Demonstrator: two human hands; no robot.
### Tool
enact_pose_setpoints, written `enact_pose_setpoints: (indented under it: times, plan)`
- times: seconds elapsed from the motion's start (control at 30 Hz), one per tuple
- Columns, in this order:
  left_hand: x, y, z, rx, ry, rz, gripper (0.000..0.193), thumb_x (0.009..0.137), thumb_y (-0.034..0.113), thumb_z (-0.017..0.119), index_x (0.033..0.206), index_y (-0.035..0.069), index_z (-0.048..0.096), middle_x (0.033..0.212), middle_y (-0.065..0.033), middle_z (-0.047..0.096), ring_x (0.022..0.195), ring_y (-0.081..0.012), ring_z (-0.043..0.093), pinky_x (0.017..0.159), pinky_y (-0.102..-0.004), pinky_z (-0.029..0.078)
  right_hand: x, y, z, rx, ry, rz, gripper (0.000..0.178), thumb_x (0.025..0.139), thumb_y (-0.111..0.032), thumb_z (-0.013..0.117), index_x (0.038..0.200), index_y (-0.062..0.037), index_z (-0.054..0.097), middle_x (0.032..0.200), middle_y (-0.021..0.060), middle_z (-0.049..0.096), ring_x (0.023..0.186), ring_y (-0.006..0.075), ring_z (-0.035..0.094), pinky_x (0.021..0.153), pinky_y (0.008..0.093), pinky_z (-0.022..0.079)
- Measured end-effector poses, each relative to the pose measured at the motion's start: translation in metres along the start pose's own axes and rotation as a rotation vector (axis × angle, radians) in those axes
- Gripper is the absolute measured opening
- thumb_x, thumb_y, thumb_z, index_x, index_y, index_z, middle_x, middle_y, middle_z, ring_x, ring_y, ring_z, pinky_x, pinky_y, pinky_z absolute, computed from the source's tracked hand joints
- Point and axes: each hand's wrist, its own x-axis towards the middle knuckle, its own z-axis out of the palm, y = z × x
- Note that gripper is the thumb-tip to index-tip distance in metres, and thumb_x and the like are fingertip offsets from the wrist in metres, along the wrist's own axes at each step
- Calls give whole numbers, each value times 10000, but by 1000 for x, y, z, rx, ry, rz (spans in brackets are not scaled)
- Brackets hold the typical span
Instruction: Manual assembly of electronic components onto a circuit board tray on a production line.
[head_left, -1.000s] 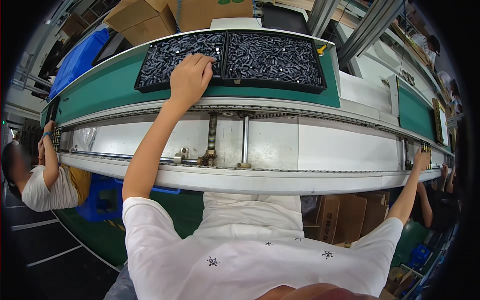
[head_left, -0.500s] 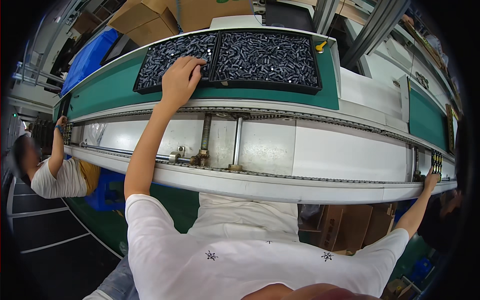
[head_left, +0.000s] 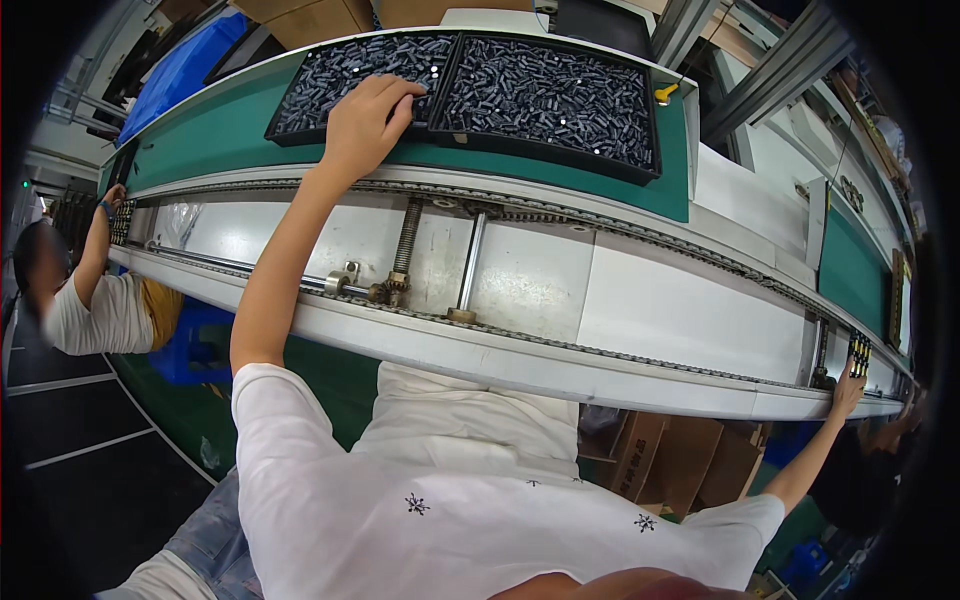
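Note:
My left hand (head_left: 368,125) is over the front of the left black tray (head_left: 292,138), with its fingers curled down among small dark cylindrical parts that look like capacitors (head_left: 335,75). The fingertips are hidden, so what they hold does not show. Far to the right, my right hand (head_left: 849,392) is closed on the near edge of a dark board with yellow marks (head_left: 860,356), which rests across the conveyor rails.
A second black tray (head_left: 640,172) of the same parts stands to the right on the green mat (head_left: 450,158). Chain rails (head_left: 640,368) run in front of me. At the far left, another person's hand (head_left: 115,195) touches a similar board (head_left: 122,222). Cardboard boxes (head_left: 680,460) sit below.
The whole view has tilted and shifted a little. My left hand stays at the left tray, its fingers slightly more curled. My right hand still grips the board at the right.

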Motion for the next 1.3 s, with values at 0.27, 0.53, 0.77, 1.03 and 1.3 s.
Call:
enact_pose_setpoints:
  times: [0.27,0.53,0.77,1.03,1.3]
  plan:
    - [3,-5,-1,-126,16,-55,173,903,181,632,1039,119,718,1019,-45,691,930,-236,647,790,-347,512,-99,-38,-50,163,16,-412,860,945,-673,416,1510,-40,274,1387,338,454,1218,518,489,976,530,430]
    - [9,-10,4,-152,-22,-54,171,859,212,705,1005,136,753,918,-34,706,838,-206,628,742,-326,502,-194,-110,-123,193,-44,-503,779,976,-565,468,1526,-64,238,1422,332,409,1211,509,496,988,515,429]
    - [1,-15,1,-174,85,-16,177,870,191,699,1037,168,753,943,-33,711,907,-207,624,778,-335,493,-265,-181,-189,185,-207,-650,772,965,-499,529,1541,-90,219,1389,319,427,1189,501,512,968,514,444]
    - [1,-17,3,-174,149,110,203,863,144,698,1052,192,756,959,-16,713,951,-209,620,835,-371,475,-321,-228,-249,163,-325,-747,776,947,-392,590,1543,-73,209,1355,302,446,1076,494,575,879,510,485]
    - [-3,-17,-1,-184,162,82,239,852,138,708,1084,187,740,962,-3,709,966,-207,604,885,-372,433,-393,-277,-304,443,-368,-831,808,927,-290,624,1558,-84,162,1404,305,407,1114,502,551,907,506,476]
